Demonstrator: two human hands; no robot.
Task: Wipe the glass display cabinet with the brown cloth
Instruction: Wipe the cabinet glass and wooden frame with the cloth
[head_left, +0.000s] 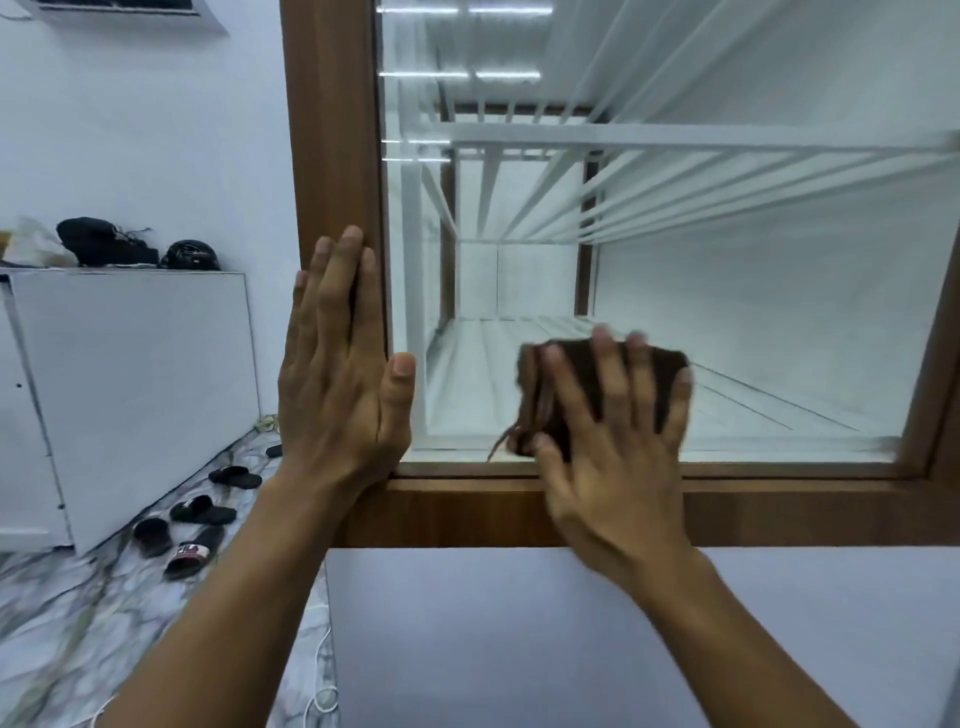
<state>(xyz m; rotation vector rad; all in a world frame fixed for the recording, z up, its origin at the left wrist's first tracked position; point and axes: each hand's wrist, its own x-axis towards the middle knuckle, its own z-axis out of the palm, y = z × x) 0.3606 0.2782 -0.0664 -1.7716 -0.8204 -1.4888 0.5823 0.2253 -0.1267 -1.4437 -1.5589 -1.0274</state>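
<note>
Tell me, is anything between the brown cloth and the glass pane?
Nothing visible. The right hand presses the folded brown cloth flat against the glass pane near its lower edge.

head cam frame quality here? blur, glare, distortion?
Head view: the right hand and the brown cloth it presses to the glass are motion-blurred; the left hand, flat on the wooden frame, is sharp. Head view: bright light streaks reflect at the pane's upper left. Head view: wide-angle bending tilts the frame edges. Lighting is even, with a cool cast.
</note>
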